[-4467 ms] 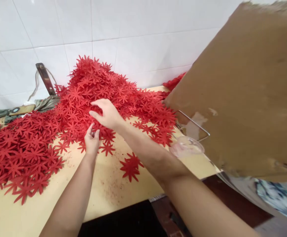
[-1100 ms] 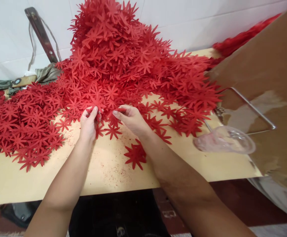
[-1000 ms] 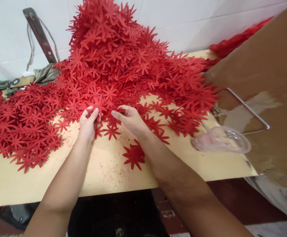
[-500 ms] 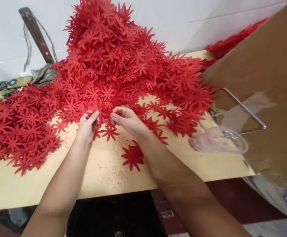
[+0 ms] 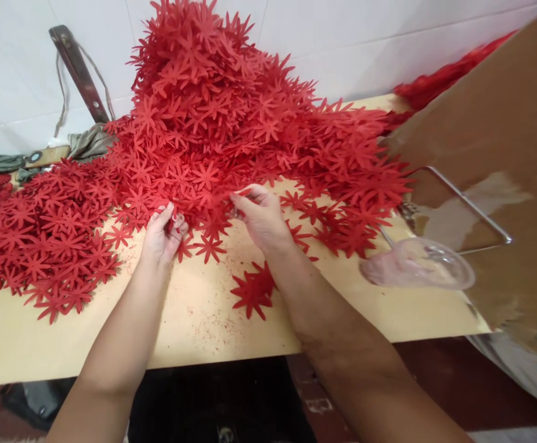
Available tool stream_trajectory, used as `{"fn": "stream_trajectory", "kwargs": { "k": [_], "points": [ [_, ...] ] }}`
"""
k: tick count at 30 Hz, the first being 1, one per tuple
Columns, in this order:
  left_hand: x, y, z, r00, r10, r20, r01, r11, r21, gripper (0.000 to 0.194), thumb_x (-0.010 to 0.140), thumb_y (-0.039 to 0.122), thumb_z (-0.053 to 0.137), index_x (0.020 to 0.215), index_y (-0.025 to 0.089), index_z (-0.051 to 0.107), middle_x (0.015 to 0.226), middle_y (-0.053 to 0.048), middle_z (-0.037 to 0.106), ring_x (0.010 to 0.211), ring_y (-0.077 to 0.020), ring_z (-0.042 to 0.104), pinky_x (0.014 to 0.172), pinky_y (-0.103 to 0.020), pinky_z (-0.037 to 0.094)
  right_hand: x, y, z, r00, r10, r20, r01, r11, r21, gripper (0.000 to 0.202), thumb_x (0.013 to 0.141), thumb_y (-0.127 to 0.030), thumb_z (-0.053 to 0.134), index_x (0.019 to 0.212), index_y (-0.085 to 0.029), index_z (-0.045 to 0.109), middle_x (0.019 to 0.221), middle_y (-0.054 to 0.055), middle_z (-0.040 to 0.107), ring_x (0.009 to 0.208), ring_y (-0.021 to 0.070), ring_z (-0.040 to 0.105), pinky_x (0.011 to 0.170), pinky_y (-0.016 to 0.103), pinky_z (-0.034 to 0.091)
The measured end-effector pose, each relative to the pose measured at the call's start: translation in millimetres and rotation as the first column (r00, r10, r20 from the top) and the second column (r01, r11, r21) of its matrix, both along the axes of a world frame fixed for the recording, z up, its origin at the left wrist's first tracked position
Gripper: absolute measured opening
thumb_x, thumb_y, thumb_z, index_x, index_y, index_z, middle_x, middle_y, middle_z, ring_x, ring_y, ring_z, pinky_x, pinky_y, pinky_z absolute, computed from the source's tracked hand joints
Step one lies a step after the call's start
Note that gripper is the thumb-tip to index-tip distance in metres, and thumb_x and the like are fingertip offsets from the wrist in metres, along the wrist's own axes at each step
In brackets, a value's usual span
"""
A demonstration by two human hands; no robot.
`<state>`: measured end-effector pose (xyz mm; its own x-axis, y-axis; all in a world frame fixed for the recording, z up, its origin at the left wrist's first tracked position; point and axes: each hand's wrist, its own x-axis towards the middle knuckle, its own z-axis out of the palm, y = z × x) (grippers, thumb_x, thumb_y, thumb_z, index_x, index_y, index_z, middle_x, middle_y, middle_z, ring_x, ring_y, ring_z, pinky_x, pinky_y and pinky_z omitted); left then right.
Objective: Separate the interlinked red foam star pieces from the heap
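A tall heap of red flower-shaped cutouts, thin with several narrow petals each, covers the back of the table. At its front edge my left hand is closed, thumb against fingers, with a bit of a red cutout showing at the tips. To the right, my right hand pinches another red flower cutout between thumb and forefinger. Its other fingers are partly hidden. Single cutouts lie between the two hands. A small stack of cutouts rests nearer me, beside my right forearm.
A clear plastic cup lies on its side at the right, near a bent metal rod and a large cardboard sheet. At the back left, a dark metal bar leans on the tiled wall, by grey-green cloth.
My right hand has moved right and slightly up, away from my left hand, with a red cutout in its fingers. My left hand stays near the heap's edge. The view has shifted slightly.
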<state>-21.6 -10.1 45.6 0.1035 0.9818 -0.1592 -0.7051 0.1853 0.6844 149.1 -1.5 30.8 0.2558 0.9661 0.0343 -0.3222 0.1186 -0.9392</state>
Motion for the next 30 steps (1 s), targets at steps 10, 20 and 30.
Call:
{"fn": "stream_trajectory", "kwargs": {
  "k": [10,20,30],
  "points": [
    [7,-4,-3.2,0.995,-0.042,-0.093,0.041,0.999,-0.020,0.024,0.058,0.017,0.079,0.066,0.017,0.056,0.057,0.005,0.060,0.051,-0.0054,0.055,0.051,-0.018,0.044,17,6,-0.3,0.999,-0.040,0.007,0.039,0.998,0.052,0.029,0.064,-0.027,0.072,0.068,-0.022,0.044,0.061,-0.006,0.053,0.052,0.0075,0.048,0.049,0.022,0.039],
    [21,-10,-6.1,0.934,-0.039,-0.356,0.074,0.994,0.086,0.036,0.043,0.031,0.088,0.072,0.017,0.071,0.066,0.003,0.069,0.057,-0.0056,0.057,0.057,-0.017,0.045,-16,-7,-1.1,0.967,0.076,0.245,-0.114,0.983,0.146,0.029,0.063,-0.032,0.075,0.065,-0.020,0.048,0.061,-0.006,0.051,0.057,0.0069,0.047,0.056,0.023,0.040],
    [21,-4,-12.7,0.925,0.102,-0.367,-0.100,0.995,0.024,0.039,0.036,0.028,0.089,0.063,0.015,0.064,0.057,0.006,0.064,0.052,-0.0055,0.057,0.056,-0.018,0.045,19,10,-5.0,0.900,-0.281,0.333,0.249,0.959,0.136,0.016,0.072,-0.026,0.058,0.074,-0.022,0.042,0.068,-0.002,0.051,0.058,0.0111,0.052,0.062,0.031,0.050]
  ]
}}
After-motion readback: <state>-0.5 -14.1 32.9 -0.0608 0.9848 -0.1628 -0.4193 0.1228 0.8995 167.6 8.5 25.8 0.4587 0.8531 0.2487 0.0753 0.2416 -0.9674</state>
